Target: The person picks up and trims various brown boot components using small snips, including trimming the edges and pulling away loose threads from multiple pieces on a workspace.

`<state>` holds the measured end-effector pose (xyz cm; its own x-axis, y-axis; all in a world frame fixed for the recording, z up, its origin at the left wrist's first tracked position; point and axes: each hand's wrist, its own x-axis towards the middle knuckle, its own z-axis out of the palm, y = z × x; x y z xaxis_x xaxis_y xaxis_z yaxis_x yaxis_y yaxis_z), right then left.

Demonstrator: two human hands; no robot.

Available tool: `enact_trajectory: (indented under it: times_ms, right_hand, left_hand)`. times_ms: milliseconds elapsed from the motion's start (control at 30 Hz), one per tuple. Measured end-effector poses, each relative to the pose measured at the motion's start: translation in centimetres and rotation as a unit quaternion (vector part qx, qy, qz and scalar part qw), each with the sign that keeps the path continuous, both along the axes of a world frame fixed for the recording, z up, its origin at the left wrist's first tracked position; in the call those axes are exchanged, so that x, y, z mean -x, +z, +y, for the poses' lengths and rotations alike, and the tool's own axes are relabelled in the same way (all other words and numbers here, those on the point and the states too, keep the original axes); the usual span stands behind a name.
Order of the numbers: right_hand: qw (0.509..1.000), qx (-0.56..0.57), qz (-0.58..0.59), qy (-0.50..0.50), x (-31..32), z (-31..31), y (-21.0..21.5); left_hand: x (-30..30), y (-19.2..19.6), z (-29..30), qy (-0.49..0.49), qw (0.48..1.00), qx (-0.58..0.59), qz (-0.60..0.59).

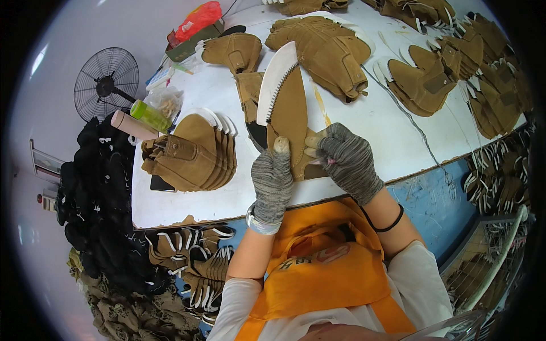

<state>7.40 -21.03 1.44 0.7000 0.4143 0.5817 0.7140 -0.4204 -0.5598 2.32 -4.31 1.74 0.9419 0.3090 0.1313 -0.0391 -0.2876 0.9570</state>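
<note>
Gloved in grey knit, the left hand grips the lower end of a brown suede boot upper, thumb laid flat on its face. The right hand is curled against the upper's lower right edge; from my remote seat I cannot tell whether its fingers pinch the suede or merely brace it. I see the upper held just above the near edge of the white table, pointing away from the body. Gripping it low seems to leave the white toothed strip along its left side uncovered.

Just beyond lies another brown upper, partly hidden behind the held one. To the left I have a stack of uppers, nested one on another, probably to save room and keep them aligned. Past the hands sits a larger brown pile, with more uppers to the right, beyond a grey cord.

Near the table's left edge, a yellow-green bottle and a pink bottle stand outside the work area, I judge to avoid spills. Farther left I make out a black fan, perhaps placed there for cooling.
</note>
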Motion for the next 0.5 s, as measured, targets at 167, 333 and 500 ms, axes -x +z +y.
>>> enact_trajectory:
  times_ms: [167,333,500]
  right_hand:
    - [0.984,0.149,-0.099,0.005,-0.4,-0.2,0.9]
    - [0.999,-0.004,-0.042,0.008,-1.7,0.2,-0.5]
    - [0.981,-0.062,0.052,-0.177,-2.5,-1.5,-0.9]
  left_hand:
    - [0.0,0.0,0.2,0.015,0.997,-0.080,-0.008]
    - [0.4,-1.1,0.4,0.016,0.999,0.034,0.014]
    - [1.2,-1.6,-0.4,0.047,0.990,0.133,-0.026]
